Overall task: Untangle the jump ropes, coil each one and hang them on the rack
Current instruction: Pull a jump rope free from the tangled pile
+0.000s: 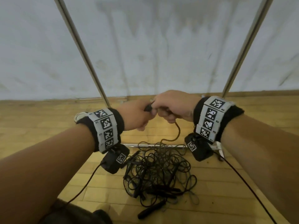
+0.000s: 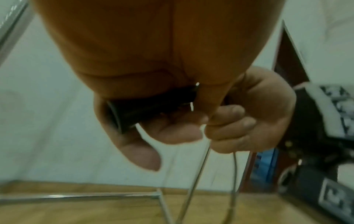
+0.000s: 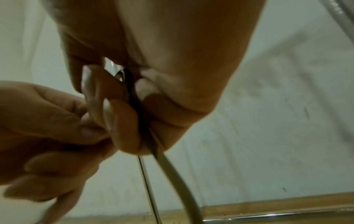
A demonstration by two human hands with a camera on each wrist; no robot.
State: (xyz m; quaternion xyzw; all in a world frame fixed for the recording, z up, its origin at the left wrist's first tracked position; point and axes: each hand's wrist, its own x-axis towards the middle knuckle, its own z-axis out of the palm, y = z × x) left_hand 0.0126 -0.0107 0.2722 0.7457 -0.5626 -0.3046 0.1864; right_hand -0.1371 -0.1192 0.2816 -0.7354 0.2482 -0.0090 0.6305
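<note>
Step in hand: untangling. The left hand [image 1: 137, 114] grips a black handle [image 2: 153, 106]; the right hand [image 1: 173, 105] grips its cord [image 1: 177, 131], which trails to the tangled ropes [image 1: 158, 173] on the floor [image 1: 40, 130]. Next move likely calls for drawing this cord free before coiling.

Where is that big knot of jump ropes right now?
In the head view the tangle of ropes lies on the wooden floor, low and centre, just in front of the rack's bottom bar and below both raised hands.
</note>
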